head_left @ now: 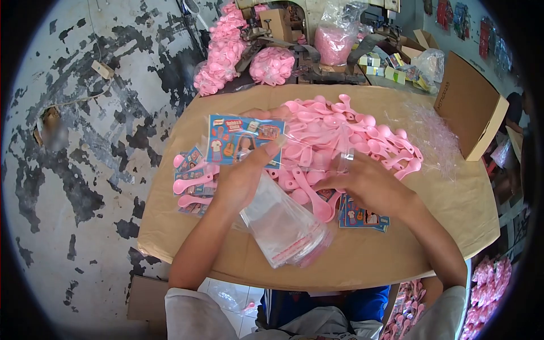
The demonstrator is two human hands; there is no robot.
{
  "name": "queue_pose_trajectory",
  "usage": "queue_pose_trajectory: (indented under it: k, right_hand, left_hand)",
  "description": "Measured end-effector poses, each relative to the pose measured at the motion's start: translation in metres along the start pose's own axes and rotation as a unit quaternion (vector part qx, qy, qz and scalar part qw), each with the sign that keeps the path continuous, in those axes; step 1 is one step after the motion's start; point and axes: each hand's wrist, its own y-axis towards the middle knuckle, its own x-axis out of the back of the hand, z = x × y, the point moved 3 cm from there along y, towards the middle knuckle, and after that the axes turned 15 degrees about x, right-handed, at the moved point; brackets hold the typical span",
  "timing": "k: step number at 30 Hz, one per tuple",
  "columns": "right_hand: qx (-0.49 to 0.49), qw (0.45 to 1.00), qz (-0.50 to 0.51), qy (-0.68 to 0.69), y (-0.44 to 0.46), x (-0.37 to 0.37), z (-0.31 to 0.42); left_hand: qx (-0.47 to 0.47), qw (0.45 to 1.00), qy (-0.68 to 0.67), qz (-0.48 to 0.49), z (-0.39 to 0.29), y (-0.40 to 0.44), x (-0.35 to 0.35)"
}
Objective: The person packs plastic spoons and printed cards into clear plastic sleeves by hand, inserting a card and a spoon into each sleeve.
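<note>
My left hand (241, 177) is closed on a blue printed card (246, 140) in a clear plastic bag, thumb in front and fingers behind. The clear bag (317, 161) stretches right from the card over the spoons. At its far end my right hand (374, 184) has its fingers bent round the film. Beneath both hands spreads a heap of pink plastic spoons (320, 122). A stack of flat clear bags (283, 221) lies nearest me. More blue cards (362, 216) lie below my right hand. Left of my left wrist, pink spoons (192, 182) rest on bagged cards.
Brown paper covers the table (209, 255). An opened cardboard box (470, 105) stands at the right beside crumpled clear film (428, 136). Bags of pink spoons (272, 65) sit behind the table, near a machine (306, 48). A peeling wall (85, 170) is at the left.
</note>
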Motion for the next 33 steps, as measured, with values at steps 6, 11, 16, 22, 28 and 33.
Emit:
queue_pose_trajectory:
  k: [6, 11, 16, 22, 28, 33]
  right_hand:
    - [0.088, 0.986, 0.007, -0.143, 0.022, -0.026, -0.011]
    - [0.128, 0.956, -0.039, -0.259, 0.002, 0.010, -0.014]
    - [-0.198, 0.973, -0.116, -0.012, -0.025, 0.041, -0.024]
    - [-0.140, 0.977, -0.158, 0.000, -0.035, 0.048, -0.027]
    - [-0.172, 0.954, -0.138, 0.204, -0.046, 0.044, -0.020]
    - [-0.147, 0.929, -0.161, 0.299, -0.032, 0.036, 0.007]
  left_hand:
    - [0.037, 0.995, 0.093, 0.022, 0.007, 0.001, 0.004]
    - [0.050, 0.999, -0.005, 0.002, 0.005, 0.001, 0.005]
    - [0.055, 0.997, -0.044, -0.023, 0.015, 0.001, 0.012]
    - [0.088, 0.994, -0.053, -0.044, 0.026, 0.001, 0.010]
    - [0.076, 0.994, -0.058, -0.046, 0.025, -0.001, 0.007]
    - [0.089, 0.995, 0.037, 0.019, 0.030, -0.007, -0.008]
